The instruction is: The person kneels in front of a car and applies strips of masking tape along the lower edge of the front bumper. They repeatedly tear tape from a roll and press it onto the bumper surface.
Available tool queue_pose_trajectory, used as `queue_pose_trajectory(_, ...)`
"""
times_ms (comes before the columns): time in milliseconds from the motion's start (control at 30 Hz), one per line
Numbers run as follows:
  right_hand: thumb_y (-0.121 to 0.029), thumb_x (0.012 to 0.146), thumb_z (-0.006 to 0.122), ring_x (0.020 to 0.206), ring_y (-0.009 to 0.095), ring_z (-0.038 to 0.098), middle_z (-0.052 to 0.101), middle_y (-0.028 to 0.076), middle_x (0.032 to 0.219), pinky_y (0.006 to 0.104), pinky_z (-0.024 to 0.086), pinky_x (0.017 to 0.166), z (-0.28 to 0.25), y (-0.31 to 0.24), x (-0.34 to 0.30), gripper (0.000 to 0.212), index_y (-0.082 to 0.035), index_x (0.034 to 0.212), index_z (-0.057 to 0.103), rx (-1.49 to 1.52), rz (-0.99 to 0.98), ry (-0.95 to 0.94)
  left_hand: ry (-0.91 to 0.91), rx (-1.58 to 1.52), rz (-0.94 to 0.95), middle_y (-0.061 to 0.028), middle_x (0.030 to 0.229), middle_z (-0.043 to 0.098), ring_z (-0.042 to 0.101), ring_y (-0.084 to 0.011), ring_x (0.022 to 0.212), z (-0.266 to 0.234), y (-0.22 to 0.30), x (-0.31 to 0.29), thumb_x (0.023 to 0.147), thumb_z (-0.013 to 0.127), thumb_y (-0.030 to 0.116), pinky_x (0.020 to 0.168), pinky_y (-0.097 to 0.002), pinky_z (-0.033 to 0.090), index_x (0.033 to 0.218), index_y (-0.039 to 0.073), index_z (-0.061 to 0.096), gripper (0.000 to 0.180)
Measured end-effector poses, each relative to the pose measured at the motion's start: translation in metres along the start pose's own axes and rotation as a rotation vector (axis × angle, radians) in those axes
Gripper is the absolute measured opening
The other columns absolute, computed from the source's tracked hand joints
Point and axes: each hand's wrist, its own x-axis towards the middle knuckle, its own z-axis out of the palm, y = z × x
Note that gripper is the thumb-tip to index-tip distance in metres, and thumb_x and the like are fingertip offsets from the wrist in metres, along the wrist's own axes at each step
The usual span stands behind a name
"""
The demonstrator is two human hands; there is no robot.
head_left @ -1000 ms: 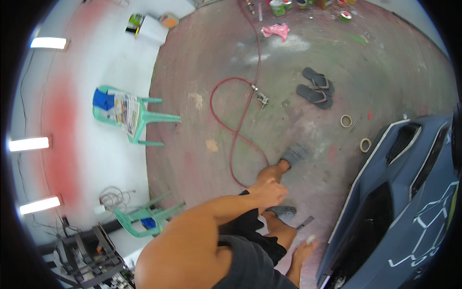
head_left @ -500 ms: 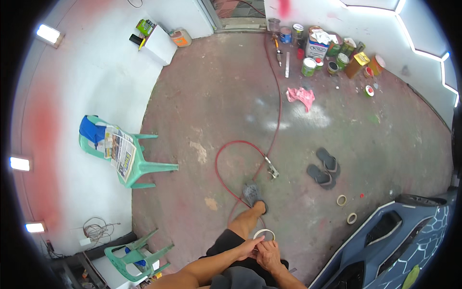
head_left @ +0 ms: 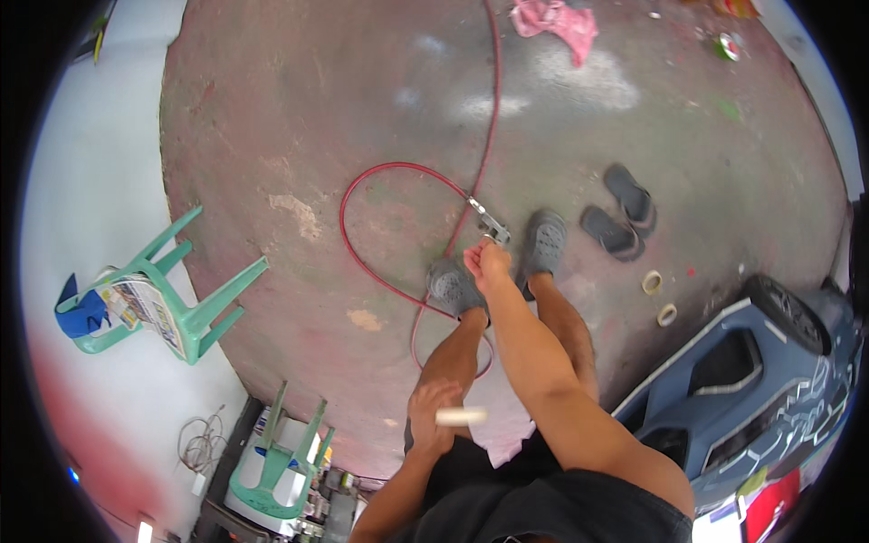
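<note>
My left hand point(head_left: 433, 409), low and blurred by motion, is in front of my left leg with a cream roll of masking tape point(head_left: 462, 416), seen edge-on, at its fingers. My right arm is stretched out ahead, and my right hand point(head_left: 490, 261) is closed above the floor between my two grey clogs point(head_left: 546, 242). Just beyond its knuckles is a silver air gun point(head_left: 490, 220), joined to a red hose point(head_left: 348, 213) that loops over the floor. Whatever the right fingers hold is hidden; I cannot tell whether they touch the gun.
Dark flip-flops point(head_left: 611, 233) and two tape rolls point(head_left: 652, 281) lie to the right, near a blue-grey car bumper point(head_left: 715, 398). On the left stand a green chair point(head_left: 186, 317) with newspaper and a second green chair point(head_left: 272, 471). A pink cloth point(head_left: 566, 25) lies far ahead.
My hands, together at the tape roll before, have parted. The right has reached forward toward the air gun; the left has moved left with the roll. The view has tilted down, showing both feet.
</note>
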Motion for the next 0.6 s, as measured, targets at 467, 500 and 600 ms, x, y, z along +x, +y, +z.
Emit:
queue_pose_trajectory(467, -0.027, 0.098, 0.068, 0.066, 0.017, 0.065, 0.064, 0.007, 0.077, 0.0283, 0.057, 0.058, 0.054, -0.024, 0.056, 0.026, -0.004, 0.092, 0.059, 0.173, -0.120, -0.030, 0.040, -0.424, 0.156, -0.0225, 0.131, 0.064, 0.056, -0.0381, 0.129, 0.003, -0.032, 0.157, 0.108, 0.041, 0.044, 0.110, -0.0490, 0.042, 0.123, -0.005, 0.068, 0.058)
queue_pose_trajectory(500, -0.028, 0.097, 0.069, 0.066, 0.017, 0.065, 0.065, 0.007, 0.079, 0.0285, 0.056, 0.059, 0.050, -0.032, 0.025, 0.028, -0.002, 0.092, 0.060, 0.108, -0.160, -0.113, 0.003, -0.290, 0.205, -0.0212, 0.136, 0.062, 0.053, -0.0399, 0.133, -0.006, -0.026, 0.194, 0.105, 0.043, 0.038, 0.111, -0.0496, 0.040, 0.127, -0.002, 0.066, 0.051)
queue_pose_trajectory(600, -0.026, 0.095, 0.072, 0.069, 0.015, 0.065, 0.069, 0.008, 0.086, 0.0283, 0.055, 0.061, 0.031, -0.066, -0.077, 0.029, 0.002, 0.092, 0.063, -0.178, -0.270, -0.302, -0.132, -0.068, 0.326, -0.0192, 0.146, 0.055, 0.045, -0.0439, 0.141, -0.033, -0.005, 0.285, 0.097, 0.050, 0.023, 0.115, -0.0504, 0.037, 0.136, 0.004, 0.062, 0.046)
